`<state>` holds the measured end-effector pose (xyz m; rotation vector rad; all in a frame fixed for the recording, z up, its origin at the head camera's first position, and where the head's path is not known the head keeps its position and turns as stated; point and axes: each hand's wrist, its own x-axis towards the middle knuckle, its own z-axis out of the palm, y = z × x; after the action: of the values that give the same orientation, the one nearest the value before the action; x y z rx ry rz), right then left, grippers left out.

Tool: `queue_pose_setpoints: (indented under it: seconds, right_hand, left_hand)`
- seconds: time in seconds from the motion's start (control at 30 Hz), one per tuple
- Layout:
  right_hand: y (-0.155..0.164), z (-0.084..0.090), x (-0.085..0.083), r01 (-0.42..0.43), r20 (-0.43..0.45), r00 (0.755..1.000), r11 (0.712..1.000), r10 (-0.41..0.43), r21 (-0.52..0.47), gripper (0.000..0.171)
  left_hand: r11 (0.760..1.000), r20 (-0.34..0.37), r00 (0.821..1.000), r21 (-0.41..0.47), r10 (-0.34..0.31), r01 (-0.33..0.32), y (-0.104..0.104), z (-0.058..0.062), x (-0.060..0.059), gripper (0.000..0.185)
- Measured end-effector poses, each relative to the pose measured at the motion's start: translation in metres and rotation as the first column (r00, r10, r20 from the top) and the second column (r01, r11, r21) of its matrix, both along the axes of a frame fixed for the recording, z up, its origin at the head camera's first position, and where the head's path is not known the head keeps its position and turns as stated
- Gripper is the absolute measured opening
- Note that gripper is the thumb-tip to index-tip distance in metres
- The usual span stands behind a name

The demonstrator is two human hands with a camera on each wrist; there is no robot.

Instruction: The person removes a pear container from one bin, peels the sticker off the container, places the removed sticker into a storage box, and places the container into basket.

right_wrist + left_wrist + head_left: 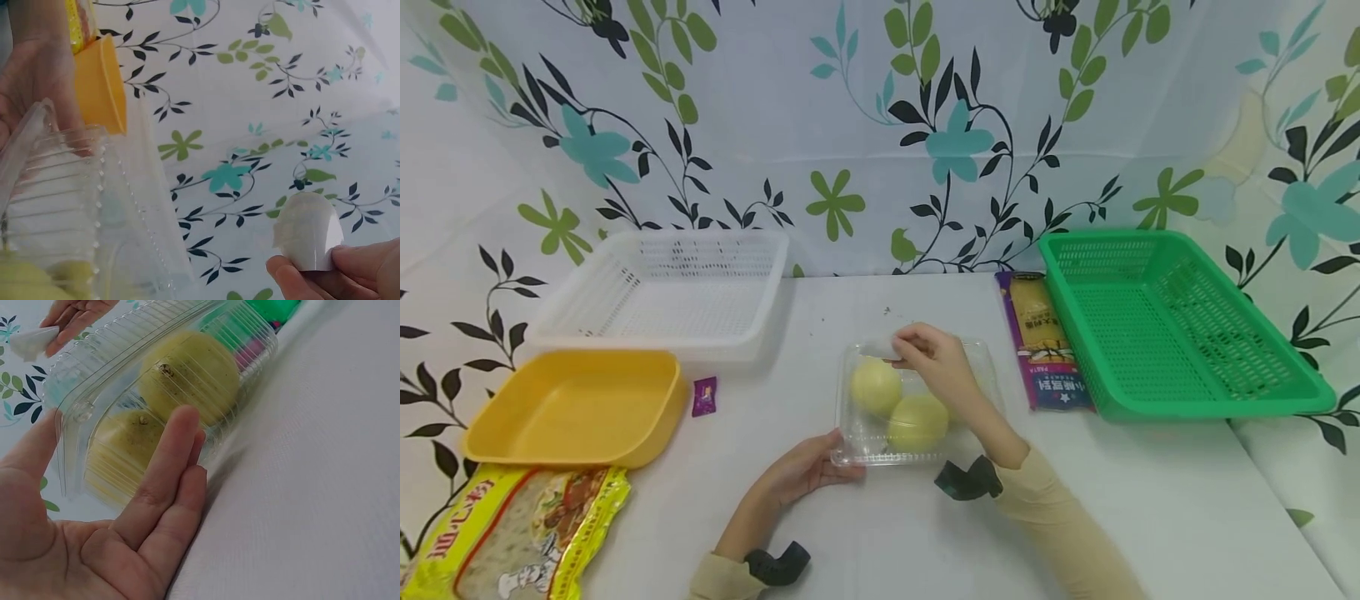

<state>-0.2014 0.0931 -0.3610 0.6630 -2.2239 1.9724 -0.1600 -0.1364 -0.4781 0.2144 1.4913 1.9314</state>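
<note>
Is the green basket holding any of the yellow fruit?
No, the green basket lies bare; both yellow fruit sit in the clear plastic box.

A clear ribbed plastic clamshell box [917, 400] lies flat on the white tabletop [1150, 500], lid down. Inside sit two pale yellow round fruits [876, 386], side by side and touching, one nearer the far left corner, the other [918, 422] toward the near edge. A small white sticker [309, 232], rounded at the top, is pinched just above the box's far edge.

Purple packet [1047, 350], near the table's far right edge: "PASTA". Yellow bag [512, 533], near-left corner: Chinese characters, illegible.
</note>
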Motion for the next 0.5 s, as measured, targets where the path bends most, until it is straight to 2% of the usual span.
queue_pose_setpoints:
  seconds: [0.13, 0.3, 0.5]
  right_hand:
    - [-0.018, 0.012, -0.007, -0.079, -0.054, 0.995, 0.997, 0.081, 0.024, 0.013]
    - [-0.046, 0.02, -0.015, -0.16, -0.049, 0.986, 0.986, 0.162, 0.056, 0.014]
    - [-0.084, 0.026, -0.019, -0.26, -0.023, 0.965, 0.963, 0.263, 0.074, 0.015]
  left_hand:
    - [1.0, -0.021, 1.0, -0.013, 0.019, -0.02, -0.001, 0.002, 0.0, 0.054]
    - [0.999, -0.036, 0.999, -0.04, 0.035, -0.036, -0.003, 0.002, 0.0, 0.045]
    - [1.0, -0.038, 0.999, -0.004, 0.022, -0.022, -0.004, -0.001, -0.001, 0.031]
